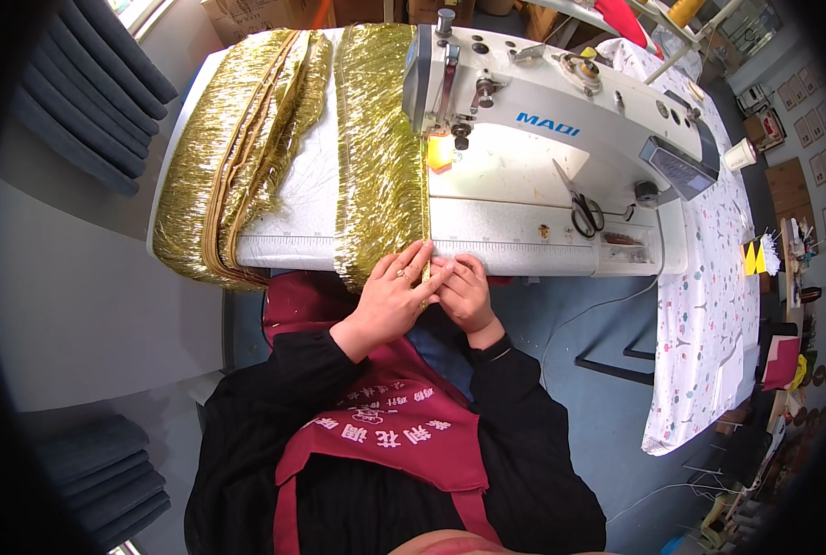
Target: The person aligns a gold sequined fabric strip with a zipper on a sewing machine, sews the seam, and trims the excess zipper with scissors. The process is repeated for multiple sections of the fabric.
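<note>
A strip of shiny gold tinsel fringe [376, 157] runs down the sewing table from beside the needle area of a white sewing machine [570, 116]. Its corded right edge lies nearly straight toward me. At the table's front edge, my left hand [396, 298], with a ring on one finger, grips this edge from the left. My right hand [465, 292] pinches the same edge from the right, and the fingertips of both hands meet there. What lies under the fingers is partly hidden. The near end of the fringe hangs over the table edge.
Folded gold fringe [214, 166] is heaped on the table's left side and droops over the front. Black-handled scissors [583, 208] lie under the machine arm, near a small parts tray [624, 250]. Printed white cloth [700, 342] hangs at the right.
</note>
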A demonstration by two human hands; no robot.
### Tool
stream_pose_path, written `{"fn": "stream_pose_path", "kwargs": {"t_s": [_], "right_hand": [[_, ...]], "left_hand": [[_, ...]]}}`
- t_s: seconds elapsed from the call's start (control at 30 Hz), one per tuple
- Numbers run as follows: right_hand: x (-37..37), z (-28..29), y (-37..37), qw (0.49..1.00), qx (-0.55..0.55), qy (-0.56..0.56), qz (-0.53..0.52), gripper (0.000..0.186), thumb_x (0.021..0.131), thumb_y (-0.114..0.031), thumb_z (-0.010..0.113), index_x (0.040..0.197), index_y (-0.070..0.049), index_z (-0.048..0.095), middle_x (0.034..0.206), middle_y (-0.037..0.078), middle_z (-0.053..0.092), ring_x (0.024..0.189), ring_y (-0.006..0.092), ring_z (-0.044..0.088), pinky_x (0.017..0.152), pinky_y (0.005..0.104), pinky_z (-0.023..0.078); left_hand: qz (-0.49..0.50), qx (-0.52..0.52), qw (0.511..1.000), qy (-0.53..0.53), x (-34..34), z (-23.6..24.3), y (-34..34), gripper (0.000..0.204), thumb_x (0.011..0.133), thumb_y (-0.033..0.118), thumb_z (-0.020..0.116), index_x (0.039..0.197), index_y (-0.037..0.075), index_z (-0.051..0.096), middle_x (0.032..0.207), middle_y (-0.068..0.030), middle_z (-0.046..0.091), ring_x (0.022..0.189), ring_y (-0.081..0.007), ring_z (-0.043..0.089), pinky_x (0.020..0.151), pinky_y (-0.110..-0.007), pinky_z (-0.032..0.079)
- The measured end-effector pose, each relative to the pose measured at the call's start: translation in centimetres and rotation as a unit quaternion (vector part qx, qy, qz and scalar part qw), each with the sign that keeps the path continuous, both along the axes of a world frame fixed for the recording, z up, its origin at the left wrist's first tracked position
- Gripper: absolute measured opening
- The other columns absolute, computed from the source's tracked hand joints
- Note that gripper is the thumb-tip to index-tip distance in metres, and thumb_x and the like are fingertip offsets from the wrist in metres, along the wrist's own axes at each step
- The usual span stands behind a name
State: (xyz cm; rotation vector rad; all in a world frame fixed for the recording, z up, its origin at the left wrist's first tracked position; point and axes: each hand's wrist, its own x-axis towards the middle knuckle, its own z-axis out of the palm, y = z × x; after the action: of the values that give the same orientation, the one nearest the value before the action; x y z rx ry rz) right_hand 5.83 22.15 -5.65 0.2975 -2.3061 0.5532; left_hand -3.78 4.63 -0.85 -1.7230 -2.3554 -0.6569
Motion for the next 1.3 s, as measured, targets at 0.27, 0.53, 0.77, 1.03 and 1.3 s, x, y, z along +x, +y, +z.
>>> {"fn": "stream_pose_path", "kwargs": {"t_s": [0.27,0.53,0.77,1.03,1.3], "right_hand": [[0.0,-0.2,0.0,1.000,0.001,0.000,-0.005,0.020,0.087,-0.019,0.072,0.103,-0.006,0.074,0.119,0.006,0.075,0.120,0.0237,0.067,0.103,0.0497,0.047],[0.1,-0.4,0.0,1.000,-0.004,-0.001,-0.001,0.023,0.088,-0.017,0.073,0.107,-0.006,0.075,0.119,0.007,0.075,0.122,0.0242,0.066,0.104,0.0501,0.047],[0.0,-0.1,-0.3,0.999,-0.027,0.013,-0.015,0.023,0.086,-0.016,0.075,0.108,-0.009,0.078,0.118,0.004,0.074,0.117,0.0219,0.067,0.103,0.0457,0.048],[-0.1,0.4,-0.8,0.997,-0.072,0.025,-0.028,0.023,0.088,-0.016,0.075,0.110,-0.010,0.078,0.119,0.003,0.075,0.117,0.0195,0.068,0.102,0.0415,0.049],[-0.3,0.5,-0.9,0.996,-0.086,0.024,-0.019,0.022,0.089,-0.017,0.075,0.111,-0.010,0.077,0.117,0.004,0.075,0.118,0.0196,0.069,0.102,0.0403,0.048]], "left_hand": [[0.007,0.003,1.000,0.020,0.0,-0.2,0.0,0.059,0.087,0.031,0.076,0.145,0.025,0.061,0.157,-0.0144,0.050,0.143,-0.0309,0.048,0.113,-0.047,0.039],[0.007,-0.002,1.000,-0.013,0.2,-0.2,0.1,0.058,0.089,0.027,0.073,0.146,0.022,0.061,0.160,-0.0144,0.047,0.146,-0.0327,0.046,0.114,-0.048,0.038],[0.014,0.006,1.000,-0.010,-0.3,0.3,0.3,0.061,0.093,0.032,0.071,0.150,0.016,0.057,0.154,-0.0109,0.055,0.141,-0.0296,0.051,0.114,-0.046,0.039],[0.028,0.017,0.999,-0.043,-0.6,0.9,0.6,0.067,0.094,0.028,0.070,0.151,0.001,0.049,0.136,-0.0118,0.067,0.134,-0.0282,0.056,0.113,-0.047,0.039],[0.034,0.036,0.997,-0.065,-0.4,1.1,0.8,0.060,0.096,0.026,0.067,0.149,0.002,0.053,0.125,-0.0166,0.071,0.130,-0.0320,0.058,0.113,-0.048,0.039]]}}
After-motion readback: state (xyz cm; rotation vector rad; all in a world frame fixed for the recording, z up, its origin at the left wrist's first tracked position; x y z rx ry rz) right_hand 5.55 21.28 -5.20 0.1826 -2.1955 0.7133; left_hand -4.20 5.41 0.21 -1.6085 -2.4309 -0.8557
